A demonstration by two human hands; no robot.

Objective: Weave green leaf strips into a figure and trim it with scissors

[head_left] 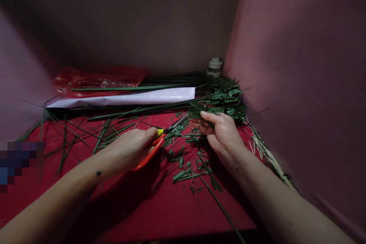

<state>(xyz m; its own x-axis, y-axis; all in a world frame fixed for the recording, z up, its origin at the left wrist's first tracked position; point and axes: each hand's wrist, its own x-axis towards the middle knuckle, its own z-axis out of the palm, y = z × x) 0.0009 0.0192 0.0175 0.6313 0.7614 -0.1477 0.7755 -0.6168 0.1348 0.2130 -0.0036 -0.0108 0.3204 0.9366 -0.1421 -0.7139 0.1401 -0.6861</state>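
Note:
My left hand is closed around the orange and yellow handles of a pair of scissors. Their dark blades point up and right, close to the fingers of the other hand. My right hand pinches a green leaf piece between thumb and fingers, just past the blade tips. Part of that leaf is hidden by the fingers. Beneath both hands, cut green scraps lie scattered over the red surface. A bunch of leafy green pieces is heaped behind my right hand.
Long green stems and a white folded sheet lie along the back. A red plastic bag is at back left. A white-lidded jar stands in the back right corner. Pale strips run along the right wall.

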